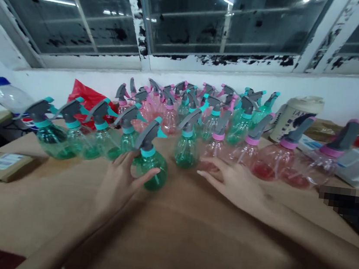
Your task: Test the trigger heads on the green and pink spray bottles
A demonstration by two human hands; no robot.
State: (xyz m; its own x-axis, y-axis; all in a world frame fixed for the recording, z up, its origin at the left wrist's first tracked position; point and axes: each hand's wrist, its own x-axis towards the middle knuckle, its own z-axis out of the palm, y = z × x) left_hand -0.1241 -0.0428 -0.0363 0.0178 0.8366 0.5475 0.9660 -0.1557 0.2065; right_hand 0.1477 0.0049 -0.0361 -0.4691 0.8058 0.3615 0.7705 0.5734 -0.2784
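Note:
My left hand is wrapped around the belly of a green spray bottle with a grey and teal trigger head, standing on the brown cardboard-covered table. My right hand lies flat on the table with fingers stretched out, its fingertips close to a pink spray bottle and holding nothing. Another green bottle stands between the two hands, slightly further back.
A row of green bottles runs to the left and pink ones to the right, with several more behind. A red bag, a cream container, a white device and a small box surround them.

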